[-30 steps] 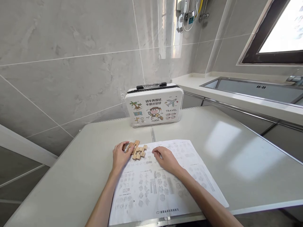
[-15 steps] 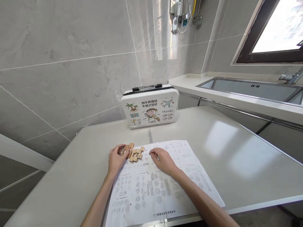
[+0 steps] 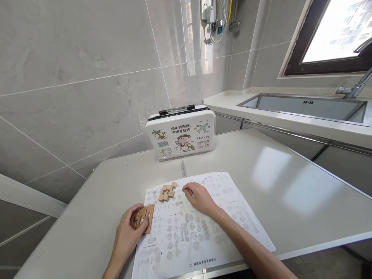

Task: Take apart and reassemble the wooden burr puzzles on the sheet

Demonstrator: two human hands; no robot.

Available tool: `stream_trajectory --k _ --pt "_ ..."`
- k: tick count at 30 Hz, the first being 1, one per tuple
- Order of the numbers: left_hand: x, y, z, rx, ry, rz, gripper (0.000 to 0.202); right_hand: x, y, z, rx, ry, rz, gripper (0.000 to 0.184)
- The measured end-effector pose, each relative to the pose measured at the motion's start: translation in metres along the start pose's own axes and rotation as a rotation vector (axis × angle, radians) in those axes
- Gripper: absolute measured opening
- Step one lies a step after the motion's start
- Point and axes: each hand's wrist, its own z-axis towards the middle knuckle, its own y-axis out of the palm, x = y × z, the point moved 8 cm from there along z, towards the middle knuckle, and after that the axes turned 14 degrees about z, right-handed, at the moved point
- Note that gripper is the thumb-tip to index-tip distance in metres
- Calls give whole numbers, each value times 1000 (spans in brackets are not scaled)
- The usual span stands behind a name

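My left hand [image 3: 128,229] is curled around a group of notched wooden puzzle pieces [image 3: 150,217], its thumb on the near side and its fingers on the far side. These pieces lie side by side at the left edge of a printed sheet [image 3: 203,244]. A smaller cluster of notched light wooden pieces [image 3: 167,192] sits further up on the same sheet, apart from both hands. To the right of that cluster, my right hand [image 3: 200,197] rests on the paper with its fingers curled in and nothing visible in them.
A white toy-print suitcase [image 3: 183,133] in clear plastic stands at the back of the light table [image 3: 95,201], near the tiled wall [image 3: 87,77]. On the right is a counter with a sink [image 3: 308,106] and a faucet [image 3: 353,91].
My left hand has drawn the larger wooden pieces toward me and to the left, away from the smaller cluster. My right hand stays in nearly the same place. The view has shifted slightly.
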Motion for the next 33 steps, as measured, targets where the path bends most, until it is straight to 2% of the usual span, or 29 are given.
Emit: stream_trajectory --k 6,12,18,22,26,29,31,33 --pt "22 3 -38 28 96 -4 40 1 -1 0 -1 11 21 20" --pt "52 20 -57 5 207 -21 32 4 0 3 -6 26 19 20" --pt "96 39 -68 -85 319 -58 33 -21 -22 -3 -189 51 61 20" --pt "121 48 -70 -113 356 -102 34 -37 -43 -33 -209 87 77 20" --pt "142 63 -68 -149 366 -141 35 -27 -48 -77 -158 173 89 19" --pt "162 75 -67 -168 390 -193 30 -16 -49 -104 -42 196 81 22" --pt "176 82 -66 -179 401 -238 29 -13 -49 -119 27 184 75 28" --pt "188 87 -63 -202 401 -280 32 -14 -48 -130 76 164 53 44"
